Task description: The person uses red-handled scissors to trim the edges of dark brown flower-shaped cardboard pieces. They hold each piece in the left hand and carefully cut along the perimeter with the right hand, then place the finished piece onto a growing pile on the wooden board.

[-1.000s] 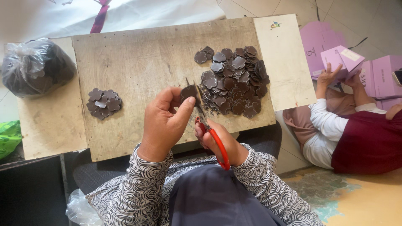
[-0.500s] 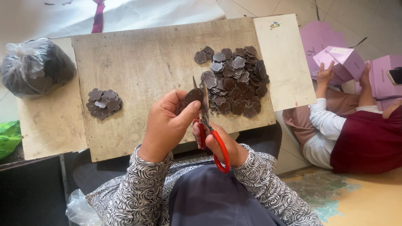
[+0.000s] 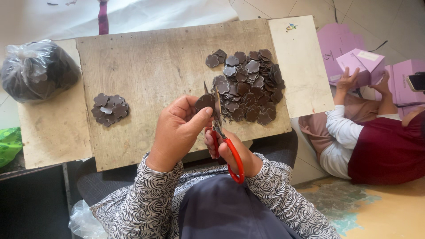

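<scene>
My left hand point(image 3: 177, 130) pinches a dark brown flower-shaped piece point(image 3: 205, 102) between thumb and fingers. My right hand point(image 3: 232, 152) grips red-handled scissors point(image 3: 226, 141), and their blades point up along the piece's right edge. Both hands hover over the near edge of a worn wooden board point(image 3: 164, 62). A large heap of the same brown pieces point(image 3: 250, 84) lies just beyond the scissors. A small pile of them point(image 3: 110, 109) sits at the board's left.
A clear plastic bag of dark pieces point(image 3: 37, 71) rests at the far left, and something green point(image 3: 9, 144) lies below it. On the right another person point(image 3: 376, 141) sits on the floor and handles a pink box point(image 3: 361, 66) beside more pink boxes point(image 3: 409, 82).
The scissors have tilted more upright against the piece and my hands shifted slightly. The person at right has lifted and turned a pink box.
</scene>
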Tool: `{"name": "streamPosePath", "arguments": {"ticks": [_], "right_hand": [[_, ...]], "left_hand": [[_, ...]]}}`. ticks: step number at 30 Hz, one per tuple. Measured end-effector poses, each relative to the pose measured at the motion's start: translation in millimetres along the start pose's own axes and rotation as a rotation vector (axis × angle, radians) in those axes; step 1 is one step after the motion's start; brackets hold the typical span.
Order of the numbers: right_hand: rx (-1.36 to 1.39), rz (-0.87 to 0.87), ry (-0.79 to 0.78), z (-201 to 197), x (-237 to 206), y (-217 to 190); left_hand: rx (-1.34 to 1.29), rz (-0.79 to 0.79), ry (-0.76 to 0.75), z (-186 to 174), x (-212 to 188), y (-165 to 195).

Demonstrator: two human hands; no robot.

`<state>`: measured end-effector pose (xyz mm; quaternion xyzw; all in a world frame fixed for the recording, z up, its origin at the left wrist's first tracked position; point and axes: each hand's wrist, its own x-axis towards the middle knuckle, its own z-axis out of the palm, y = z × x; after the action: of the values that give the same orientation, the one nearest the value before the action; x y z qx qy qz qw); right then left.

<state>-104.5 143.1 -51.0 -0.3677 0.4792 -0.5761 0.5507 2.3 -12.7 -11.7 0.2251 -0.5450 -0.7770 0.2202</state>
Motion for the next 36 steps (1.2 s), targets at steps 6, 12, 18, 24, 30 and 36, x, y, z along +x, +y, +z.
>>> {"name": "streamPosePath", "arguments": {"ticks": [6, 12, 18, 24, 30, 36], "right_hand": [[0.018, 0.017, 0.021, -1, -1, 3], [-0.073, -0.033, -0.021, 1, 1, -5], [-0.132, -0.053, -0.032, 2, 1, -11], [-0.122, -0.026, -0.041, 0, -1, -10], [-0.033, 0.024, -0.001, -2, -2, -8], [-0.069, 0.015, -0.033, -1, -1, -14]], "left_hand": [[-0.008, -0.002, 0.007, 0, 1, -2], [-0.042, -0.017, -0.008, 1, 1, -2], [-0.068, -0.153, -0.039, 0, 0, 6], [-0.078, -0.238, -0.077, -2, 0, 10], [0.180, -0.106, 0.002, -2, -3, 4], [-0.062, 0.013, 0.012, 0, 1, 0]]}}
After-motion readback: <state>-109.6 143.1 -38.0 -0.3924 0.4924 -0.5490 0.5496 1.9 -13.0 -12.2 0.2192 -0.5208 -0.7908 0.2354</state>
